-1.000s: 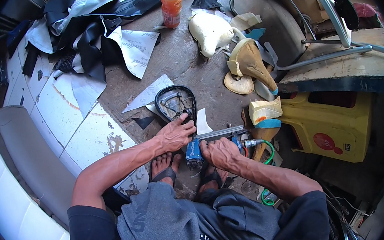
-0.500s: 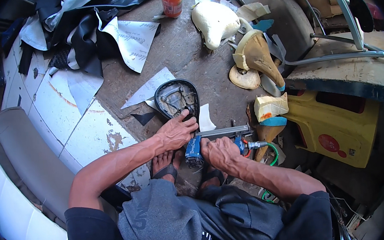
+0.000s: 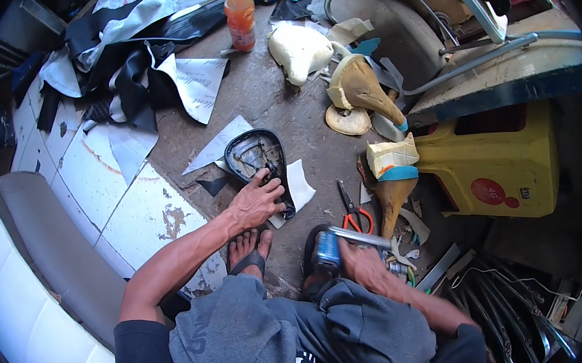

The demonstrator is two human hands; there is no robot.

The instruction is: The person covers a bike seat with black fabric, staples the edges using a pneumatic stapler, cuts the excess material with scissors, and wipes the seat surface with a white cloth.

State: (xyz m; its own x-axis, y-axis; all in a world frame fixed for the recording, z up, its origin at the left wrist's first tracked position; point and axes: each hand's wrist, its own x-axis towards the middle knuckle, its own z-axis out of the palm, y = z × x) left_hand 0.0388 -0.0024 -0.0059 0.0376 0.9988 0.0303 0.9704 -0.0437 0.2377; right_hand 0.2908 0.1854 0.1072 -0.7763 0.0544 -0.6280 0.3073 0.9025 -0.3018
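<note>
A black bicycle saddle [image 3: 257, 154] lies underside up on the floor in front of me, its hollow inside showing. My left hand [image 3: 258, 203] is closed on its narrow end, fingers over the rim. Off to the right, my right hand [image 3: 365, 267] grips a blue and silver air staple gun [image 3: 328, 250], held apart from the saddle and above my right foot. This hand is a little blurred. Pliers with orange-red handles [image 3: 357, 218] lie on the floor just beyond the staple gun. White scrap material [image 3: 299, 186] lies beside the saddle.
Saddle-shaped foam pieces [image 3: 300, 51] and worn saddle shells [image 3: 365, 89] lie at the right. A yellow plastic crate-like box [image 3: 495, 167] stands beyond them. An orange drink bottle [image 3: 240, 18] and black sheet material [image 3: 129, 71] are at the back. Metal rods [image 3: 502, 301] fill the lower right.
My right hand has drawn the staple gun away from the saddle, toward the lower right and tilted it. The pliers have come into sight. My left hand stays on the saddle.
</note>
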